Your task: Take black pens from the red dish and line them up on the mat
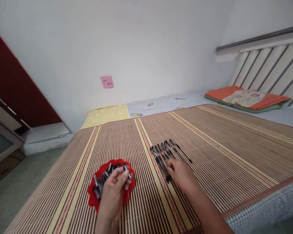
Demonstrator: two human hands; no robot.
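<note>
Left hand (pixel 113 190) grips a pen cap (pixel 127 171) above the red scalloped dish (pixel 91 201), which contains further caps (pixel 100 185). Right hand (pixel 182 172) is positioned, curled, at the row of black pens (pixel 160 165) on the striped mat (pixel 222 156); its grip is obscured. A pink note (pixel 107 82) is on the white wall (pixel 146 48)

On the bed (pixel 196 96), a striped mat (pixel 217 143) carries a red scalloped dish (pixel 91 199) and, right of it, dark pens (pixel 164 157) in a row; folded orange bedding (pixel 246 97) lies beyond.

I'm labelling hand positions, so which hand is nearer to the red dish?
Left. The left hand is right over the red dish; the right hand is off to the dish's right, at the row of pens.
</note>
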